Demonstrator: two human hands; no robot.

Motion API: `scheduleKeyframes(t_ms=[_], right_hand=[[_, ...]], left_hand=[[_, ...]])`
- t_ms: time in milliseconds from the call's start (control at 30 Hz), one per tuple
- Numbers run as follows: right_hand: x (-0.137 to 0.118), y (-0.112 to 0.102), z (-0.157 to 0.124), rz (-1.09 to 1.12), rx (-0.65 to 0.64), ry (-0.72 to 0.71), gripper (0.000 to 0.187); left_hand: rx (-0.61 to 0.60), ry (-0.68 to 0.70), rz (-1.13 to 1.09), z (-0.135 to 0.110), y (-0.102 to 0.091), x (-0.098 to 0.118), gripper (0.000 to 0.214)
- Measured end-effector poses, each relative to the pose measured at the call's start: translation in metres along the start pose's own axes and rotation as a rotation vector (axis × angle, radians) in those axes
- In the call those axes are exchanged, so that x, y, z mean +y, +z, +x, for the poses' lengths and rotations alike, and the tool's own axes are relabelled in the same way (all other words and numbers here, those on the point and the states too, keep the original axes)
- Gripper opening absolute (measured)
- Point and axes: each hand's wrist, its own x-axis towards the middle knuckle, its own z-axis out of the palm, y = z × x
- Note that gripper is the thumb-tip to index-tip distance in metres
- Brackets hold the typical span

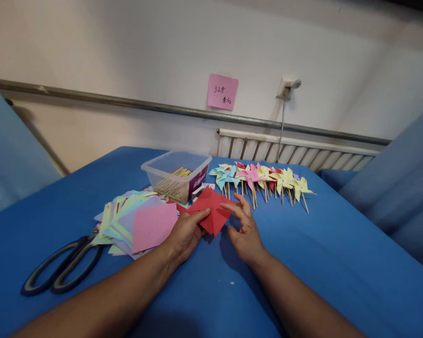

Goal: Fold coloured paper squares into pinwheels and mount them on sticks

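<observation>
A red paper square (213, 210), folded along a crease, lies just above the blue table between my hands. My left hand (185, 234) pinches its left corner, thumb on top. My right hand (245, 230) has its fingers spread and slightly curled, with the fingertips touching the paper's right edge. Left of my hands lies a fanned stack of coloured paper squares (141, 220) with a pink sheet on top.
Black-handled scissors (61, 265) lie at the left. A clear plastic tub (178, 176) holds wooden sticks. A row of finished paper pinwheels (264, 180) on sticks lies behind. A pink note (222, 91) is stuck on the wall above a radiator (296, 152).
</observation>
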Motion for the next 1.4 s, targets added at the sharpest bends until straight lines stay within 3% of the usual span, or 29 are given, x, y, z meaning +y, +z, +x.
scheduleKeyframes(t_ms=[333,833,1400], right_hand=[[0.0,0.001,0.002,0.024,-0.001,0.025,0.007],[0.012,0.005,0.003,0.059,0.055,0.15,0.017],[0.02,0.007,0.004,0.1,0.034,0.153,0.029]], left_hand=[[-0.035,0.025,0.134,-0.002,-0.003,-0.004,0.017],[-0.099,0.024,0.278,0.001,-0.006,-0.01,0.019],[-0.187,0.046,0.397,-0.002,-0.002,-0.005,0.019]])
